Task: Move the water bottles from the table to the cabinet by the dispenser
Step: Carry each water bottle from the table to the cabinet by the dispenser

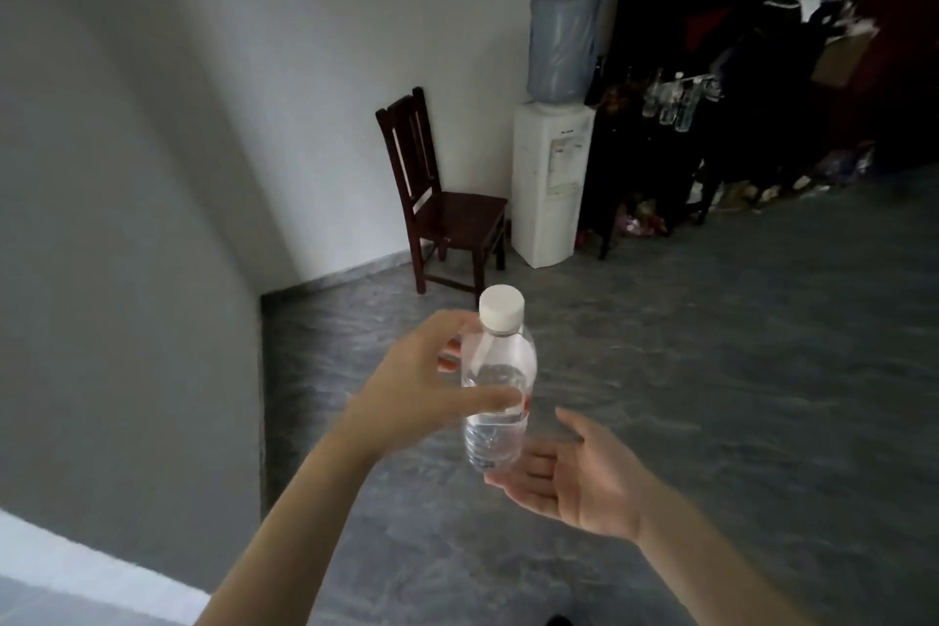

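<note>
Your left hand (406, 386) gripped the water bottle (500, 389) upright at mid-body, likely for carrying | your right hand (569, 478) lay wide open, palm up, just under its base as support | dispenser (551, 183) and dark cabinet (655, 142) waited at 1 o'clock, well apart.

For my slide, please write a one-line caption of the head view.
Left hand grips a clear white-capped plastic water bottle, open right hand below.
</note>
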The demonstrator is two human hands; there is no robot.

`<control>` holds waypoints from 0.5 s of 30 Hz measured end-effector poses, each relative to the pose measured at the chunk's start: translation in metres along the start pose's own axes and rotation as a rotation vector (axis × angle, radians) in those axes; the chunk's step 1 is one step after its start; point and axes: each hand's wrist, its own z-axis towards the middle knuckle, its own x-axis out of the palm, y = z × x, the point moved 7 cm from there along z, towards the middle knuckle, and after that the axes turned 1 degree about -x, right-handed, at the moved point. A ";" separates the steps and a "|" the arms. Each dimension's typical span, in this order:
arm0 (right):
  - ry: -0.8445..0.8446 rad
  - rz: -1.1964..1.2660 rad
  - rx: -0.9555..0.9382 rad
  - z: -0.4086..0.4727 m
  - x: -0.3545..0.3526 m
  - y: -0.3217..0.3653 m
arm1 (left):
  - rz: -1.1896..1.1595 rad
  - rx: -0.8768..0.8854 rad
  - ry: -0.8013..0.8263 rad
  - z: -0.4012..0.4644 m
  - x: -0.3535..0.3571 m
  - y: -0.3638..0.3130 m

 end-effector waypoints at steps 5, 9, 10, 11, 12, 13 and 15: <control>-0.042 -0.001 -0.051 0.007 -0.041 0.097 | -0.014 -0.009 0.046 0.106 0.032 -0.026; -0.057 -0.013 -0.086 0.012 -0.073 0.170 | -0.082 -0.006 0.036 0.181 0.057 -0.050; -0.066 -0.002 -0.094 0.013 -0.082 0.188 | -0.121 -0.014 0.037 0.200 0.065 -0.053; -0.075 0.008 -0.101 0.012 -0.086 0.201 | -0.164 -0.020 0.031 0.212 0.069 -0.054; -0.082 0.014 -0.108 0.012 -0.088 0.211 | -0.203 -0.019 0.024 0.221 0.072 -0.057; -0.085 0.020 -0.108 0.012 -0.096 0.223 | -0.229 -0.018 0.019 0.235 0.076 -0.059; -0.077 0.026 -0.102 0.015 -0.112 0.247 | -0.258 -0.013 0.020 0.265 0.087 -0.064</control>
